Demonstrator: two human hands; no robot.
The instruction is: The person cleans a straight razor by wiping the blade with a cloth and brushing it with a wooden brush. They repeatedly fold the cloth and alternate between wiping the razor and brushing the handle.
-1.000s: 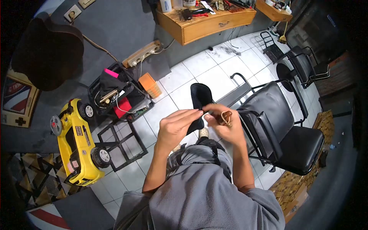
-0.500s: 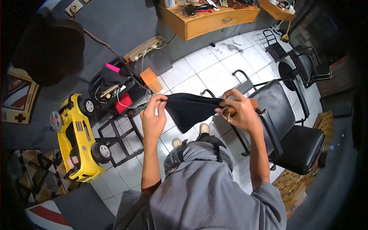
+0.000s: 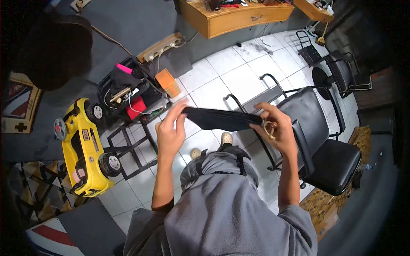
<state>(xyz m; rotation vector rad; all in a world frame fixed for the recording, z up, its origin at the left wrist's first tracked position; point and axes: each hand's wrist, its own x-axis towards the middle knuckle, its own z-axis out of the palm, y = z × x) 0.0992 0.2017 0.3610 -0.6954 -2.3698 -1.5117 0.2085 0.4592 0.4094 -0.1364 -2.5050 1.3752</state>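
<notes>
A thin black pouch-like cloth item (image 3: 222,119) is stretched level between both hands, in front of my body. My left hand (image 3: 171,130) pinches its left end between thumb and fingers. At the right end, my right hand (image 3: 275,128) grips the corner the same way. A pale ring or cord (image 3: 269,129) hangs at my right fingers; what it belongs to is hard to make out. The inside of the black item is hidden.
Right of my right hand stands a black chair (image 3: 333,170). A yellow toy car (image 3: 87,149), a black frame (image 3: 132,149) and an orange basket (image 3: 168,83) are at left. A wooden drawer desk (image 3: 247,20) is ahead.
The black item has gone from hanging down in a point to a flatter, narrower strip. My right hand has shifted slightly right, and the brown object by it no longer shows.
</notes>
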